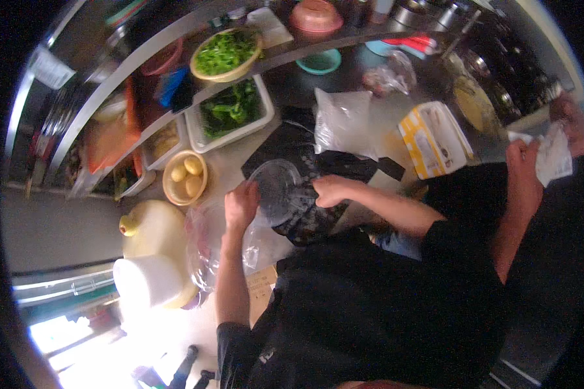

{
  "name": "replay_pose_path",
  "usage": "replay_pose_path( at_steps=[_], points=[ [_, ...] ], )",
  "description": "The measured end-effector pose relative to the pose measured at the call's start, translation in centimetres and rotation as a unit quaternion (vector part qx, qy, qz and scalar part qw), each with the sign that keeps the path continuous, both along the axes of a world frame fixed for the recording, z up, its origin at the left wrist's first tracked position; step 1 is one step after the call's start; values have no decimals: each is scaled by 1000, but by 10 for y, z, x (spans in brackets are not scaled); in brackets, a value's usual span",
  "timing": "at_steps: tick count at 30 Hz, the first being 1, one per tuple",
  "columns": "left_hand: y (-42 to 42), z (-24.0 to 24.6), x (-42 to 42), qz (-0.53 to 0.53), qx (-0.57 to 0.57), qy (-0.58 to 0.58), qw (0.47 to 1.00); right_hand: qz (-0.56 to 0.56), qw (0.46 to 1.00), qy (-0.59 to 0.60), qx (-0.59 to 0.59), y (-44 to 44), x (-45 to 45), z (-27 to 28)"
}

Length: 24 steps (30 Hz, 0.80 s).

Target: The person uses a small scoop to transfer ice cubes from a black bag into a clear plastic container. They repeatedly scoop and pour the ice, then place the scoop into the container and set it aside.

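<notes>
My left hand (242,204) is closed on the left rim of a clear round plastic bowl (278,192). On the bowl's other side, my right hand (332,191) has its fingers curled; blur hides whether it pinches anything. Under and around the bowl spreads a black plastic bag (272,141), wet or speckled near its front. Just beyond the hands lies a filled white plastic bag (343,121). Crumpled clear plastic bags (209,243) lie to the left of my left forearm.
A basket of potatoes (185,177), a tub of green peppers (233,112) and a large pale jug (155,228) stand left. A yellow-and-white box (435,141) is right. Chopped greens (226,53) sit on the shelf above. At far right, another person's hand (521,160) holds white paper or cloth.
</notes>
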State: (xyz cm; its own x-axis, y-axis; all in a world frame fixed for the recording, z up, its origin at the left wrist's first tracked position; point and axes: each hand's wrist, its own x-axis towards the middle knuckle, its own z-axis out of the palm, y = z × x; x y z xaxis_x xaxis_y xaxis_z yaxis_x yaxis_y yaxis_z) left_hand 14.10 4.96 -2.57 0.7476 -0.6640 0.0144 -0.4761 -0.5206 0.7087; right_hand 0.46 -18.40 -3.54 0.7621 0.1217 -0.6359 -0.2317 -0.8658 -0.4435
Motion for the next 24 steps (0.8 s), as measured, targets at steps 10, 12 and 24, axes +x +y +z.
replay_pose_path(
  at_steps=[10,12,24],
  points=[
    [-35,-34,-54,358,-344,175,850,-246,935,69,244,39,-42,-21],
    [-40,-39,-65,360,-374,179,836,-274,940,62,196,50,-47,-26],
    [-25,-29,-94,310,-142,-6,940,-244,958,93,118,55,-57,-38]
  ],
)
